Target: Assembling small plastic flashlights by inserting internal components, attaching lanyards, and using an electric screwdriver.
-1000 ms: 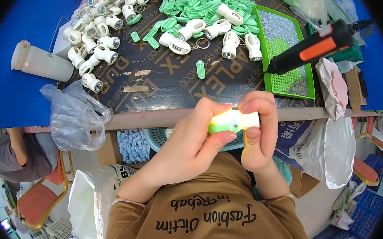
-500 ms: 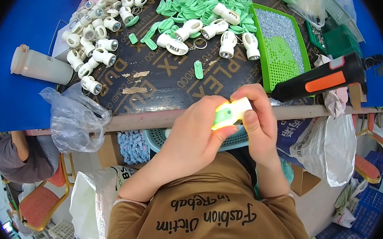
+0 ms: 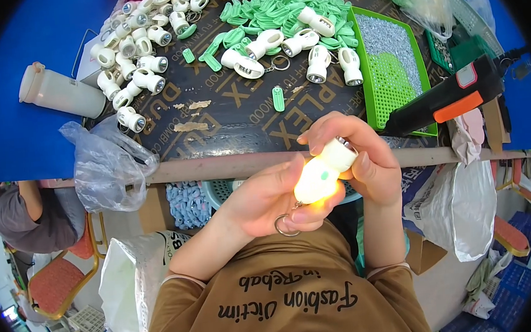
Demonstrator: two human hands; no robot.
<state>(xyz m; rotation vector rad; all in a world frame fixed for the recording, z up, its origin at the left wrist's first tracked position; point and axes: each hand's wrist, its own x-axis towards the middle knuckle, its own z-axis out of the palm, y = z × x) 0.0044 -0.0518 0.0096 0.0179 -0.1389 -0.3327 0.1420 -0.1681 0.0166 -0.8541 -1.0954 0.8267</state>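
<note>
As a white flashlight (image 3: 314,181) glows yellow just in front of the edge of the worktop (image 3: 219,135), a person's left hand (image 3: 268,197) grips its bright handle end while the right hand (image 3: 371,157) closes its fingers around the lens end, which tilts up and away. A metal key ring (image 3: 279,230) dangles beside the left hand. Beyond, green plastic pieces (image 3: 284,11) lie heaped near a green tray (image 3: 367,83) of silvery parts (image 3: 383,35), and other white flashlights (image 3: 151,64) cluster at left.
</note>
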